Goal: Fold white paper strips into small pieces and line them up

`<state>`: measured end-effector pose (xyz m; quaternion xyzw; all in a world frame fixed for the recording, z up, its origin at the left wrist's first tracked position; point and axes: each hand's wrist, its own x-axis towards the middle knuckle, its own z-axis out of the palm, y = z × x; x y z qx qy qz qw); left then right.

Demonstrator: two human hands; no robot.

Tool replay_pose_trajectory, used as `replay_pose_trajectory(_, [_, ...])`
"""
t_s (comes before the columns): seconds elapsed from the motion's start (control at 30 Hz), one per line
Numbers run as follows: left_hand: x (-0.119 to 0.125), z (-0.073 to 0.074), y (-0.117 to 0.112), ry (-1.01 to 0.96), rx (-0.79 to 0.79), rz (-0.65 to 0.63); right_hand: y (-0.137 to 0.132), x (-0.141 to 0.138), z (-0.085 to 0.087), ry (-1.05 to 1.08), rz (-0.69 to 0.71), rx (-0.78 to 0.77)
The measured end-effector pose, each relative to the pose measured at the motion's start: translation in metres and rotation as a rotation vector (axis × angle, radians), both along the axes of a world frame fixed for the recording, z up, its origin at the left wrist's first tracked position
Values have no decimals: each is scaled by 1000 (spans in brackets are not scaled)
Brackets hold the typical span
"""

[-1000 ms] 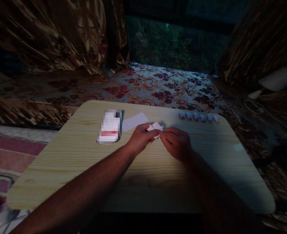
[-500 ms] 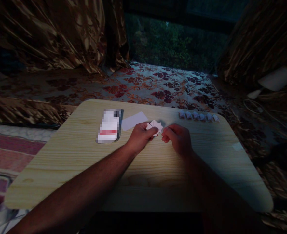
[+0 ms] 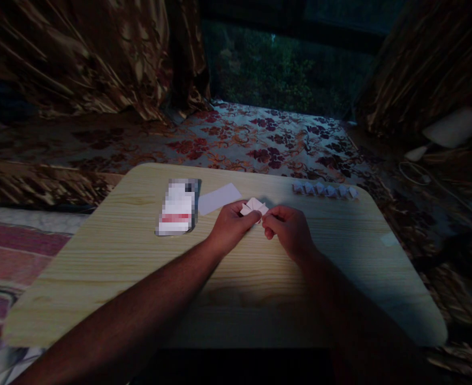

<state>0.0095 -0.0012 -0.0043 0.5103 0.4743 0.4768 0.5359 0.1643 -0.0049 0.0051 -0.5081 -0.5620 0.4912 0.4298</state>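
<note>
A small piece of folded white paper point(image 3: 253, 205) with pointed corners is above the middle of the wooden table point(image 3: 236, 267). My left hand point(image 3: 233, 224) is closed on it, the thumb pressed over its near side. At the paper's right corner, my right hand point(image 3: 287, 227) has thumb and forefinger pinched together on the edge. Its other fingers are curled under. Beyond my left hand lies a flat white paper strip point(image 3: 219, 198). Several small folded paper pieces point(image 3: 325, 190) stand in a row near the table's far right edge.
A phone point(image 3: 176, 207), blurred by pixels, lies on the table's left part. A small pale scrap point(image 3: 388, 239) is near the right edge. Past the table is a ledge with flowered cloth point(image 3: 268, 139), between brown curtains point(image 3: 139, 59). A white lamp point(image 3: 456, 128) stands at right.
My right hand has moved left, and its fingertips have closed on the folded paper's right corner. The left hand keeps its hold. The whole view has shifted slightly.
</note>
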Motion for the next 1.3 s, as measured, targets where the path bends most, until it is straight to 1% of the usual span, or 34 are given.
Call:
replay_pose_trajectory(0.13, [0,0,-1,4,-11,-11,-1,-1,3,-40,-3,13])
replay_pose_trajectory(0.3, [-1,-4,0,-30,-6,3,-1,-1,1,-14,9,23])
replay_pose_trajectory(0.4, [-1,-7,1,-76,-5,-10,-1,-1,0,4,7,31])
replay_pose_trajectory(0.57, [-4,-10,2,-166,-3,-54,-1,0,-1,55,17,11])
replay_pose_trajectory(0.8, [-5,-14,4,-203,0,-80,1,1,-4,114,39,-29])
replay_pose_trajectory(1.0, [-3,-11,2,-169,-20,-49,1,1,-5,93,33,-38])
replay_pose_trajectory(1.13, [-3,-7,1,-146,-18,-59,1,2,-5,55,39,-18])
replay_pose_trajectory(1.3, [-4,-7,1,-140,-27,-64,1,3,-3,3,42,22])
